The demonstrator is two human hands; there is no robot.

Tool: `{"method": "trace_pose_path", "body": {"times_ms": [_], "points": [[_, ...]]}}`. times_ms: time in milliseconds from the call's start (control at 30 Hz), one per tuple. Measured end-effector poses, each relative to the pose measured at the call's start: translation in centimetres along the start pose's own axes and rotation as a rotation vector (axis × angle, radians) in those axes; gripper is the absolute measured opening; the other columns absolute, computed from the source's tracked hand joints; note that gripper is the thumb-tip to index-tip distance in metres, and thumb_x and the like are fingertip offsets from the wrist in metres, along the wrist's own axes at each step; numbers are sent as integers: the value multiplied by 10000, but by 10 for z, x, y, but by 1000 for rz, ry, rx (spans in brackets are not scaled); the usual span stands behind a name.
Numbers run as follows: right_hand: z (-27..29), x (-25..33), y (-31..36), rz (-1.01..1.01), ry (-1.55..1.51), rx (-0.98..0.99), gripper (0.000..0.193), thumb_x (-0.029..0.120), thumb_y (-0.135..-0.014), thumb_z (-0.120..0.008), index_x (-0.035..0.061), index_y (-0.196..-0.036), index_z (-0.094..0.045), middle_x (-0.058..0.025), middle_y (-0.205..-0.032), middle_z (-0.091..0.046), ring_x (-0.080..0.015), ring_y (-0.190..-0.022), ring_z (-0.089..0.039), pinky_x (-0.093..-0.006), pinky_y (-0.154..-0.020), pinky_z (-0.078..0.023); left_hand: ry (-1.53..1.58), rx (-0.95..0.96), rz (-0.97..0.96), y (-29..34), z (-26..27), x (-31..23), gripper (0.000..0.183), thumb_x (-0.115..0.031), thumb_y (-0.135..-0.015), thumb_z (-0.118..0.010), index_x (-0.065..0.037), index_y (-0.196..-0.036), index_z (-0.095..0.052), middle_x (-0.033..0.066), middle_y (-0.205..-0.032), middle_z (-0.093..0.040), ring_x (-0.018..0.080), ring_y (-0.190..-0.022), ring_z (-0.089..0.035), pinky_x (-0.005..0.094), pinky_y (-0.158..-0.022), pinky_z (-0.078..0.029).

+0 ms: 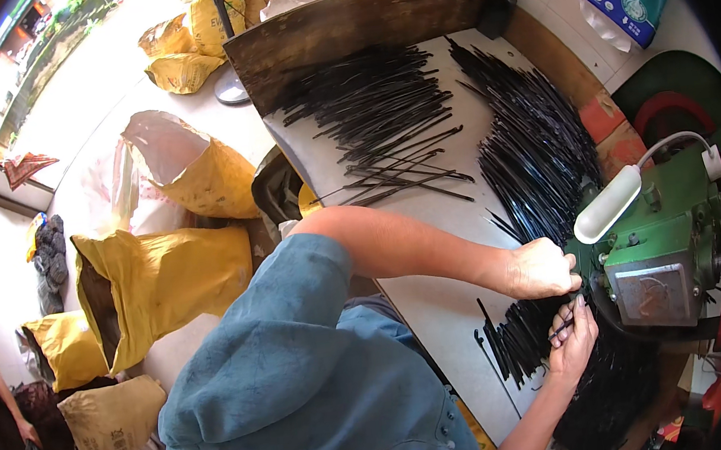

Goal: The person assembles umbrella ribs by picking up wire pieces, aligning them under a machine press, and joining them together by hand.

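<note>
My left hand (543,269) is closed in a fist against the front of a green machine (654,257); what its fingers hold, if anything, is hidden. Just below it, my right hand (575,339) has its fingers curled round a thin black rod (564,327), the fingertips pointing up toward the left hand. Beside the right hand, a small row of black rods (511,345) lies on the pale worktable (419,293). Beyond my left hand, a thick pile of glossy black rods (535,143) reaches to the machine.
A looser stack of black rods (365,94) lies at the table's far left, inside a wooden side board (359,25). A white lamp (609,205) hangs over the machine. More dark rods (607,392) lie below it. Yellow sacks (175,277) stand on the floor at left.
</note>
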State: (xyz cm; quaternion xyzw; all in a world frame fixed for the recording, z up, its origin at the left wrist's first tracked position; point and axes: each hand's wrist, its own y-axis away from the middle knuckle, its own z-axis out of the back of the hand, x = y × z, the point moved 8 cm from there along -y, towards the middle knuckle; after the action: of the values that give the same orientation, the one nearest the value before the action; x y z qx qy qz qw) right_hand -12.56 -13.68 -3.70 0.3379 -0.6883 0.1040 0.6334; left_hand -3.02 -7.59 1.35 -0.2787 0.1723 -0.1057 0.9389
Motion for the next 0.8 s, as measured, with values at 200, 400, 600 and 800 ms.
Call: {"method": "trace_pose_path", "body": {"times_ms": [200, 400, 600, 800], "points": [[-4, -1, 2, 10, 10, 9, 241, 208, -857, -464, 76, -664, -404, 4, -558, -394, -32, -366, -299, -167, -293, -219, -54, -80, 41, 0, 6, -8, 140, -124, -639, -530, -19, -731, -527, 101, -716, -483, 224, -666, -530, 313, -550, -469], [6, -3, 7, 7, -21, 6, 239, 204, -854, -462, 75, -662, -402, 14, -553, -375, -32, -364, -288, -167, -293, -215, 53, -70, 125, 3, -7, -4, 141, -98, -606, -545, 8, -696, -519, 107, -718, -489, 249, -688, -516, 330, -604, -450], [-3, -6, 2, -96, -110, 35, 165, 182, -836, -487, 75, -712, -471, 41, -542, -395, -18, -369, -303, -169, -315, -208, -4, -40, -41, 3, 8, -7, 118, -58, -553, -550, 11, -645, -522, 141, -637, -514, 287, -669, -514, 358, -578, -435], [11, -5, -4, -44, -82, -27, 220, 219, -832, -489, 23, -733, -469, -15, -608, -459, -27, -397, -328, -173, -327, -239, 234, 67, 242, 1, -3, 22, 190, -8, -736, -531, 25, -921, -555, 148, -709, -520, 285, -620, -520, 329, -556, -412]]}}
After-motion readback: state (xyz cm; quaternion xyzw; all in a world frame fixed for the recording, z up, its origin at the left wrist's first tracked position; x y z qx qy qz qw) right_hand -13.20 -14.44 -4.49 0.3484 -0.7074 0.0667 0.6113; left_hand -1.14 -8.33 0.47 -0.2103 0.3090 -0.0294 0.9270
